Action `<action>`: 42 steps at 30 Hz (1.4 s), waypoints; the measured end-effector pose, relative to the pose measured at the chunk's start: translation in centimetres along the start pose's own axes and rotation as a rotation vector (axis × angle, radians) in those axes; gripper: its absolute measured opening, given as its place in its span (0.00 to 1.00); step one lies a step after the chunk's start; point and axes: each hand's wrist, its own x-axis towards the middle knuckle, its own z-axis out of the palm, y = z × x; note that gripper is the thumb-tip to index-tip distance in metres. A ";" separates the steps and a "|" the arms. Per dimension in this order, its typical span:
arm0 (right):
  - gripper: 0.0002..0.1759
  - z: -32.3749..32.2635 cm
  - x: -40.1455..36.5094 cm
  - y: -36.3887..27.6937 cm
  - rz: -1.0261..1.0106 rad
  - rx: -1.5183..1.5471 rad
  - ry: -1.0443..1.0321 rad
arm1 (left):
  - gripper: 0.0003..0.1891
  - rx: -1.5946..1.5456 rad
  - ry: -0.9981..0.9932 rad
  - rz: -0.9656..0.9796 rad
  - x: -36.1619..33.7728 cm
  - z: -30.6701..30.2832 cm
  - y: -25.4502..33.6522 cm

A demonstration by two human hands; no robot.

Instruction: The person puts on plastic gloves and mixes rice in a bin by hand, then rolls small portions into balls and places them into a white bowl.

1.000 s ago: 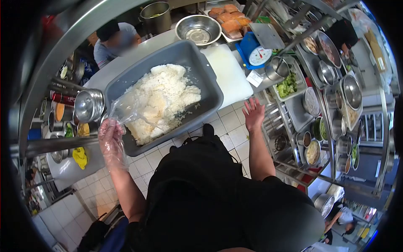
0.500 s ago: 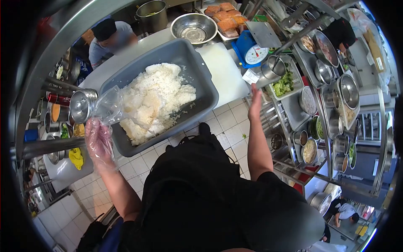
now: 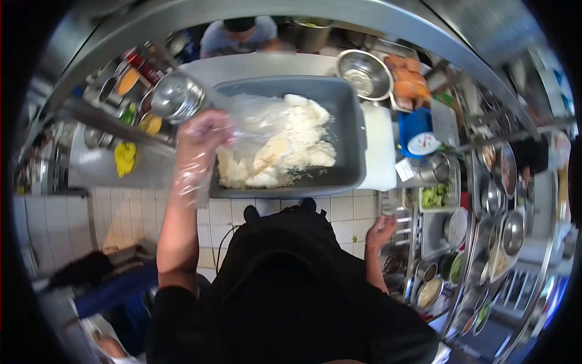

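One deep, grey, rectangular plastic tub (image 3: 350, 124) holds clumped white rice (image 3: 303, 151)

We read every hour from the tub's middle, with twelve at the top of the view. The rice lies heaped across the tub floor, with bare grey plastic showing towards three o'clock. At nine o'clock we see the left hand (image 3: 205, 130) in a clear, wrinkled plastic glove (image 3: 195, 182), its fingers closed on a thin, see-through plastic film (image 3: 251, 121). The film spreads over the rice at the tub's left end; it is blurred, so we cannot tell whether it touches the grains. Between four and five o'clock, well apart from the tub, we find the bare right hand (image 3: 382, 230) with its fingers loosely parted, near a metal rack.

At three o'clock a white, rectangular cutting board (image 3: 380, 148) lies just beside the tub, and past it we see a blue scale with a round white dial (image 3: 423, 144). A round, shiny steel bowl (image 3: 364, 76) sits between one and two, and orange fish pieces (image 3: 409, 79) at two. Nested silver metal bowls (image 3: 177, 97) stand near ten, a crumpled yellow cloth (image 3: 125, 159) at nine, and a person in a grey shirt (image 3: 213, 41) at eleven.
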 end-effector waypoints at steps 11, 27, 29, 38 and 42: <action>0.17 -7.9 9.7 -33.4 -0.593 1.061 -0.772 | 0.02 0.579 -0.264 0.461 -0.5 7.5 -2.1; 0.30 0.2 5.7 -36.0 0.526 1.774 -1.028 | 0.11 0.542 -0.177 0.625 -6.3 7.0 -8.2; 0.32 -0.5 5.9 -35.9 0.391 1.794 -1.075 | 0.11 0.448 -0.250 0.524 -6.7 7.4 -8.0; 0.37 0.3 7.4 -33.5 0.145 1.495 -0.892 | 0.17 0.294 -0.500 0.408 -5.5 10.0 -13.5; 0.42 0.7 8.1 -31.9 0.325 1.588 -0.959 | 0.18 0.209 -0.400 0.564 -5.5 11.6 -11.5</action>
